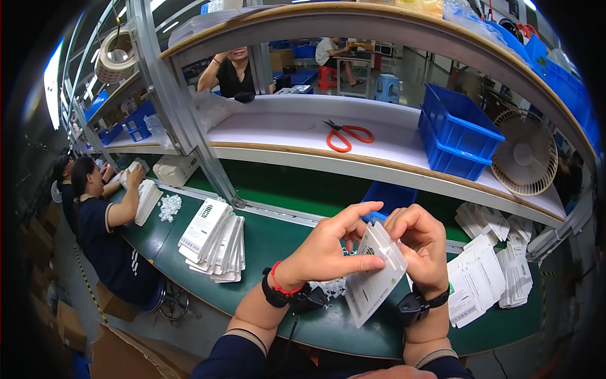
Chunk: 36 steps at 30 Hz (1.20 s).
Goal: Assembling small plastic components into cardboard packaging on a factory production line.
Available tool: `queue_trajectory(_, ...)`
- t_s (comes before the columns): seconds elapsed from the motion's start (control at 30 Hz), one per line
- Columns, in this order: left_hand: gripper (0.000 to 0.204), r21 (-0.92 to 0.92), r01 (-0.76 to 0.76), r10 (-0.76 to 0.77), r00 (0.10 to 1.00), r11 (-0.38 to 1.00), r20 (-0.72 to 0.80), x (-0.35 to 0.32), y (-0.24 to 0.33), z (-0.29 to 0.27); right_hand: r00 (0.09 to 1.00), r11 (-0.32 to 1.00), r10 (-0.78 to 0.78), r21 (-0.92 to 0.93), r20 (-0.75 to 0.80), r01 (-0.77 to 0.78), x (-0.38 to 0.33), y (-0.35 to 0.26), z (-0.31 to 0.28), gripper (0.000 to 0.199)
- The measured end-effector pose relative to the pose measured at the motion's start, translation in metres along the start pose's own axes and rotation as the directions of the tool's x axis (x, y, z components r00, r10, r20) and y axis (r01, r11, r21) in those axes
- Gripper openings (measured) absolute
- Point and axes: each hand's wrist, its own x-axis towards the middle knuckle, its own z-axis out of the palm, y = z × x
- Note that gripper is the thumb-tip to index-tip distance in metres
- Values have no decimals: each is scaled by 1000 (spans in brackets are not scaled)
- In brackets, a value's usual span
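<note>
1. Toward 10 o'clock, on a side shelf, is a blue plastic bin; its contents are too small to make out. At 7:30, brown cardboard flaps stand open, their inside hidden.
2. At 9 o'clock, a co-worker in a navy shirt sits with a hand at a row of white packages, just beside a heap of small whitish plastic pieces.
3. At 8 o'clock, a fanned stack of flat, white printed packages lies on the dark green bench.
4. At 5 o'clock, the person's left hand pinches a tilted, white printed package above the bench. At 4 o'clock, the right hand curls at its upper edge; whether it grips cannot be told.
5. At 1 o'clock, red-handled scissors rest open on the white shelf.
6. At 3 o'clock, behind the hands, sits a partly hidden blue bin.
7. Past 2 o'clock, two stacked blue plastic bins stand near a round, pale fan. At 4 o'clock, more white packages spread over the bench.
</note>
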Motion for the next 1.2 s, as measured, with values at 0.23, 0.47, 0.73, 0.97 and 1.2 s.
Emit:
queue_trajectory(0.23, 56, -8, 48, -48, 994, 999, -99, 2, -4, 1, 986, 986, -69, -162, -149, 44, 2, 3, -7, 13)
queue_trajectory(0.47, 30, -152, 25, -47, 989, 988, -142, -4, 9, -8, 990, 992, -36, -126, -135, 19, 9, 7, -7, 11)
queue_trajectory(0.73, 14, -96, -214, 125, 819, 972, -561, -5, 5, -19, 989, 833, 145, -542, 18, -112, 15, 24, -4, 13)
queue_trajectory(0.97, 17, -151, -324, 170, 774, 934, -610, -5, 8, -8, 980, 973, 193, -119, -43, -197, 11, 33, 8, 25)
queue_trajectory(1.2, 34, -142, -317, 177, 789, 938, -589, -12, 4, -14, 953, 948, 302, -116, 35, -296, 9, 29, 13, 21)
